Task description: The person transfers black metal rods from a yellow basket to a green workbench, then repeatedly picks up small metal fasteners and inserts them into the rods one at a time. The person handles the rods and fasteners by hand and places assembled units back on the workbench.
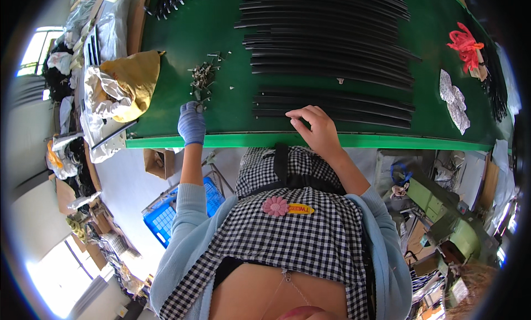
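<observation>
My left hand (192, 123) wears a light blue glove. Its fingers are curled closed at the near end of a pile of small metal pins or screws (202, 75), and whatever they hold is too small to make out. My bare right hand (318, 131) reaches over the table's front edge. Its index fingertip rests at the nearest long black strip (343, 118), with the thumb a little apart from it. Two more strips lie close behind, side by side. Farther back, a wide bank of black strips (332, 60) is laid out in parallel rows.
The green tabletop (221, 118) has a bright green front edge. A yellow cloth bag (145, 79) sits at left, black pieces (174, 0) at far left. Red material (466, 46) and a patterned silvery piece (453, 99) lie at right. A blue crate (182, 209) stands below.
</observation>
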### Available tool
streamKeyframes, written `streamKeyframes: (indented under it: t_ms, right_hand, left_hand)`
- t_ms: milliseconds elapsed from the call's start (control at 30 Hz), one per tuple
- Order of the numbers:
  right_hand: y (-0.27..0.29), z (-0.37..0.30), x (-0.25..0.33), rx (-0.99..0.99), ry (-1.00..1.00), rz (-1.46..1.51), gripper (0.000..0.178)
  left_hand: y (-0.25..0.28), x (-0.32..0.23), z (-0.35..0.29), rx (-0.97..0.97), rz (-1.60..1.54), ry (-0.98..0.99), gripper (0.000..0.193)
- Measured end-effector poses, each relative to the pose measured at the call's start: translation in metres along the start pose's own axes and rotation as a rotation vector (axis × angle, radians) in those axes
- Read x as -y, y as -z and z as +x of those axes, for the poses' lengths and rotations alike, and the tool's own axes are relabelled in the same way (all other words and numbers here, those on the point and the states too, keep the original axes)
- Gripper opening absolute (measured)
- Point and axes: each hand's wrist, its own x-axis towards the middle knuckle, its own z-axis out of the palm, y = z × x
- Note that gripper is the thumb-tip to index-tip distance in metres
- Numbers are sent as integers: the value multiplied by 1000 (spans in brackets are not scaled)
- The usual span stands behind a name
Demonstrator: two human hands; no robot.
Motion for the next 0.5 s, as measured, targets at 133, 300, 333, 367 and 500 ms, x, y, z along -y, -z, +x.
streamKeyframes:
  t_ms: [133, 300, 333, 367, 500]
  right_hand:
    - [6, 12, 3, 101, -26, 200, 22]
    - [12, 32, 2, 255, 146, 435, 12]
    - [17, 35, 1, 238, 145, 397, 10]
    - [23, 37, 2, 221, 143, 359, 9]
    - [21, 43, -2, 87, -9, 303, 11]
  left_hand:
    - [18, -71, -35, 342, -814, -17, 14]
    - [60, -162, -53, 934, -1283, 7, 22]
    - [59, -167, -52, 1000, -1347, 102, 31]
    - [57, -174, -52, 1004, -1486, 224, 35]
    - [49, -191, -53, 1032, -1811, 508, 56]
